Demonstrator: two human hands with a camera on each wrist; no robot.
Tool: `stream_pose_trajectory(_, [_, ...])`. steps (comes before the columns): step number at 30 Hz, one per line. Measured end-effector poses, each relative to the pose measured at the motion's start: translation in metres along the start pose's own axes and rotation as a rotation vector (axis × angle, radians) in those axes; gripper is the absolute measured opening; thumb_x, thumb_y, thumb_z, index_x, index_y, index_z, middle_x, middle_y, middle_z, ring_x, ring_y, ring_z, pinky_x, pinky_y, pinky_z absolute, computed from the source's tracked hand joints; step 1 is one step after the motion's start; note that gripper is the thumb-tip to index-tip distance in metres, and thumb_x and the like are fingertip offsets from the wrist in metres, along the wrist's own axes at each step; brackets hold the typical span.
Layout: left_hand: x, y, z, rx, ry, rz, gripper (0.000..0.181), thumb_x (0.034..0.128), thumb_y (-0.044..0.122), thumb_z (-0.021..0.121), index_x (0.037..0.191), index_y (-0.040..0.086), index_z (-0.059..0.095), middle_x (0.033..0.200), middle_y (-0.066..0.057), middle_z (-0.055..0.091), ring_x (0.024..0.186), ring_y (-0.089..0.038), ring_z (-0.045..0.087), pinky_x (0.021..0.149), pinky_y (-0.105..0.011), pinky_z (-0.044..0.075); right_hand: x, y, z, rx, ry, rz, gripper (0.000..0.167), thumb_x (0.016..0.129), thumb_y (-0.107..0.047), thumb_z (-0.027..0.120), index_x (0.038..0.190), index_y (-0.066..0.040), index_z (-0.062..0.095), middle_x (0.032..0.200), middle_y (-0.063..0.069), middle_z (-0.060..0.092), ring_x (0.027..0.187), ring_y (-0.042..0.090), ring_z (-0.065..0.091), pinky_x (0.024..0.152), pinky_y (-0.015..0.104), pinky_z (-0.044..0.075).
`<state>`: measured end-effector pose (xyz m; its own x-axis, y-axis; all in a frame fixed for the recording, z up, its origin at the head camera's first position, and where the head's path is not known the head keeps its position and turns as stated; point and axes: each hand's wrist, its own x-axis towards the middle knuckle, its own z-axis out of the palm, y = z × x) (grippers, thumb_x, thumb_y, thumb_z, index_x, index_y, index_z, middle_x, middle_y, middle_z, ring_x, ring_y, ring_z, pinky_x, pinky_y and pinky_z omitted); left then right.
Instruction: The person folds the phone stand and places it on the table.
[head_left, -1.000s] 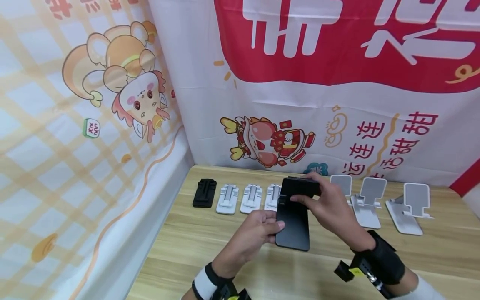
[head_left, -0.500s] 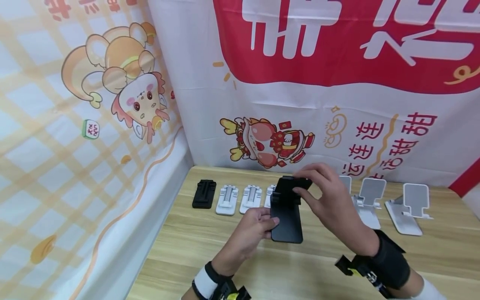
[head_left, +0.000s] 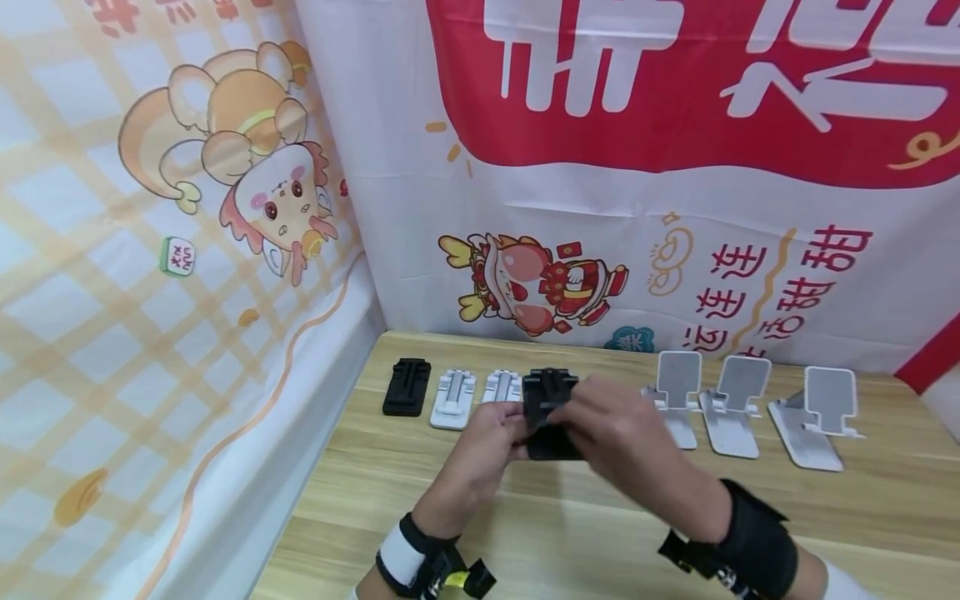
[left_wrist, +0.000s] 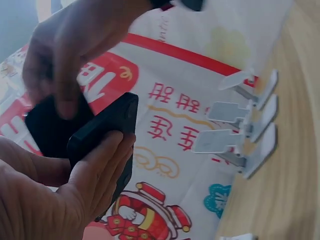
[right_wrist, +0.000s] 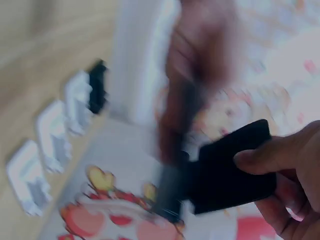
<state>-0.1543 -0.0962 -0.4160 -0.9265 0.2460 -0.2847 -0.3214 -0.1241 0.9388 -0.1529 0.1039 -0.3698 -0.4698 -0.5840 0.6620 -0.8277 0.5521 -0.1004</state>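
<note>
Head view gave me the black stand (head_left: 543,400) raised above the wooden table (head_left: 465,542), between both hands. My left hand (head_left: 487,437) gripped it along the left edge, and on that wrist's camera I saw the fingers lying across the outer face of its base. My right hand (head_left: 618,421) pinched the upper plate (right_wrist: 220,175); its wrist camera showed the thumb pressed near the plate's edge, though the left hand was blurred there. Folded white stands (head_left: 453,400) lay beyond the left hand; three unfolded white stands (head_left: 744,379) stood off to the right.
</note>
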Motion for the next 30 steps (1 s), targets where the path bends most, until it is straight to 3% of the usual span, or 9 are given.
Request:
stream_pose_trajectory(5, [-0.002, 0.008, -0.007, 0.018, 0.023, 0.084, 0.039, 0.1057, 0.002, 0.045, 0.142, -0.011, 0.050, 0.135, -0.022, 0.065, 0.114, -0.023, 0.070, 0.088, -0.026, 0.062, -0.013, -0.011, 0.019, -0.053, -0.024, -0.059, 0.025, 0.071, -0.008, 0.093, 0.091, -0.014, 0.080, 0.083, -0.004, 0.071, 0.075, 0.010, 0.062, 0.078, 0.032, 0.065])
stream_pose_trajectory(10, [-0.002, 0.010, -0.008, 0.021, 0.021, 0.096, 0.039, 0.1060, 0.002, 0.044, 0.143, -0.011, 0.049, 0.135, -0.022, 0.065, 0.112, -0.021, 0.070, 0.085, -0.026, 0.062, -0.013, -0.012, 0.019, -0.059, 0.004, -0.054, 0.028, 0.069, -0.008, 0.094, 0.093, -0.015, 0.082, 0.084, -0.004, 0.071, 0.076, 0.011, 0.061, 0.077, 0.033, 0.065])
stream_pose_trajectory(13, [-0.004, 0.010, -0.010, 0.022, 0.015, 0.100, 0.039, 0.1061, 0.002, 0.044, 0.142, -0.011, 0.050, 0.135, -0.023, 0.066, 0.113, -0.022, 0.070, 0.085, -0.027, 0.062, -0.012, -0.009, 0.016, 0.054, -0.004, -0.016, 0.024, 0.072, -0.009, 0.093, 0.090, -0.018, 0.081, 0.085, -0.007, 0.069, 0.078, 0.008, 0.059, 0.075, 0.026, 0.062])
stream_pose_trajectory(15, [-0.005, 0.011, -0.011, 0.014, 0.010, 0.104, 0.039, 0.1059, 0.001, 0.044, 0.142, -0.011, 0.049, 0.135, -0.024, 0.065, 0.115, -0.023, 0.070, 0.087, -0.028, 0.062, -0.012, -0.004, 0.014, 0.194, -0.017, 0.082, 0.017, 0.079, -0.010, 0.088, 0.090, -0.020, 0.079, 0.088, -0.009, 0.067, 0.080, 0.005, 0.058, 0.073, 0.023, 0.058])
stream_pose_trajectory(18, [-0.008, 0.012, -0.010, 0.004, -0.001, 0.107, 0.038, 0.1057, 0.001, 0.045, 0.142, -0.010, 0.050, 0.134, -0.023, 0.066, 0.113, -0.024, 0.071, 0.086, -0.027, 0.062, -0.009, 0.007, 0.008, 0.391, -0.055, 0.384, 0.005, 0.095, -0.024, 0.075, 0.099, -0.022, 0.074, 0.095, -0.009, 0.066, 0.085, 0.005, 0.059, 0.074, 0.022, 0.054])
stream_pose_trajectory(21, [-0.011, 0.014, -0.008, 0.004, -0.007, 0.093, 0.037, 0.1055, 0.002, 0.046, 0.140, -0.008, 0.052, 0.130, -0.021, 0.069, 0.106, -0.020, 0.073, 0.080, -0.025, 0.062, -0.003, 0.018, 0.005, 0.618, -0.171, 0.762, 0.035, 0.102, -0.041, 0.062, 0.122, -0.013, 0.065, 0.111, 0.003, 0.066, 0.096, 0.014, 0.062, 0.085, 0.027, 0.058])
stream_pose_trajectory(24, [-0.013, 0.015, -0.005, 0.015, -0.011, 0.085, 0.036, 0.1051, 0.002, 0.047, 0.139, -0.006, 0.054, 0.128, -0.019, 0.071, 0.100, -0.016, 0.073, 0.076, -0.023, 0.060, 0.000, 0.027, 0.005, 0.939, -0.282, 1.063, 0.057, 0.103, -0.046, 0.059, 0.139, -0.003, 0.050, 0.126, 0.014, 0.059, 0.105, 0.023, 0.061, 0.094, 0.034, 0.058])
stream_pose_trajectory(27, [-0.014, 0.015, -0.003, 0.018, -0.021, 0.089, 0.036, 0.1053, 0.003, 0.047, 0.140, -0.005, 0.054, 0.128, -0.019, 0.071, 0.101, -0.017, 0.073, 0.078, -0.024, 0.061, -0.001, 0.031, 0.005, 1.162, -0.358, 1.199, 0.060, 0.104, -0.041, 0.058, 0.144, 0.002, 0.045, 0.130, 0.015, 0.057, 0.109, 0.024, 0.062, 0.100, 0.036, 0.057])
stream_pose_trajectory(30, [-0.014, 0.015, -0.002, 0.009, -0.029, 0.083, 0.037, 0.1061, 0.004, 0.047, 0.142, -0.005, 0.052, 0.129, -0.019, 0.070, 0.107, -0.020, 0.074, 0.084, -0.027, 0.062, -0.003, 0.032, 0.005, 1.218, -0.381, 1.214, 0.055, 0.105, -0.038, 0.059, 0.141, 0.004, 0.049, 0.124, 0.013, 0.059, 0.106, 0.022, 0.064, 0.098, 0.035, 0.058])
